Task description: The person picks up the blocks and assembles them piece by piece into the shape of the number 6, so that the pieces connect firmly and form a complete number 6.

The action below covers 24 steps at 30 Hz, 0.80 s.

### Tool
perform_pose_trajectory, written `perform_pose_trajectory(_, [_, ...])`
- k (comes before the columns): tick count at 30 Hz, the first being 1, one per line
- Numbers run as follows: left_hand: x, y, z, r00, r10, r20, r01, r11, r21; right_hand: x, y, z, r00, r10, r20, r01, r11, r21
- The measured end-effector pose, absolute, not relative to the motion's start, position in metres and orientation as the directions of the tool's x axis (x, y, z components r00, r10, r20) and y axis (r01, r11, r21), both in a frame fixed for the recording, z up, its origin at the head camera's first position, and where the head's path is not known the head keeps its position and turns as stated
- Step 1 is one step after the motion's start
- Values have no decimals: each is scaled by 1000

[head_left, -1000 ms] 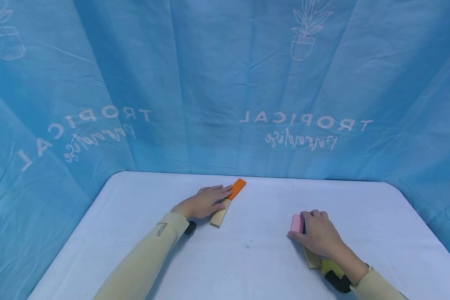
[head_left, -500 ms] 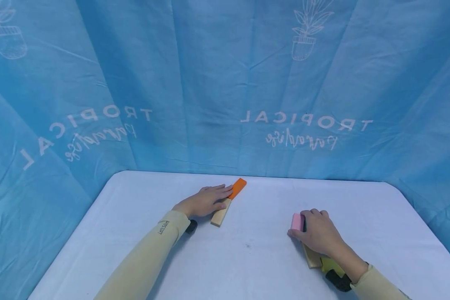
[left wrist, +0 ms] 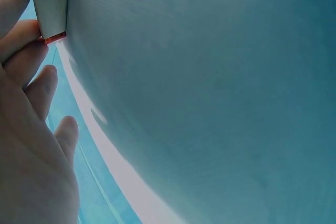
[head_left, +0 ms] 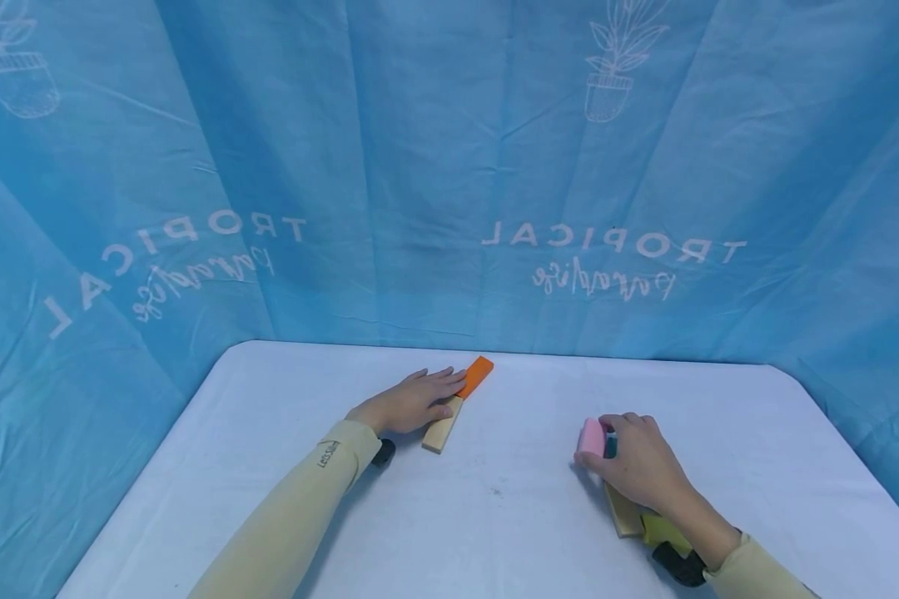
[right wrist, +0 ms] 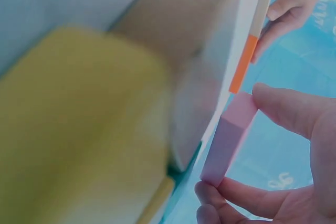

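In the head view, my left hand lies with straight fingers over the side of two end-to-end blocks, an orange block and a plain wooden block. My right hand pinches a pink block between thumb and fingers. The right wrist view shows this pink block gripped at its two ends. Behind it, a dark green block is partly hidden by the hand. Under the right hand and wrist lie a second plain wooden block and a yellow block, both partly covered.
A white cloth covers the table. Blue printed curtain hangs along the table's back and sides. Black wrist cameras sit under both wrists, the right one close beside the yellow block.
My right hand has shifted slightly away from me with the pink block, which now leans, and more of the green block shows. The left hand stays on its blocks.
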<state>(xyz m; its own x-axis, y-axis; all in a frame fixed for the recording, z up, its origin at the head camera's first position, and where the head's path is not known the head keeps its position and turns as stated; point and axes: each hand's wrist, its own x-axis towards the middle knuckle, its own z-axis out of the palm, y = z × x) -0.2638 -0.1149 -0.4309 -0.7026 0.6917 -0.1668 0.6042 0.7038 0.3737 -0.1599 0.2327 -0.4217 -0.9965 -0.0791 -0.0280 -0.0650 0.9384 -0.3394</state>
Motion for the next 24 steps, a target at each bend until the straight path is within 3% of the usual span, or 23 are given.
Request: perform_pose_trajectory(24, [-263, -115, -432, -707, 690, -152, 600, 700, 387, -141, 184, -401, -992, -119, 40, -125, 903, -411])
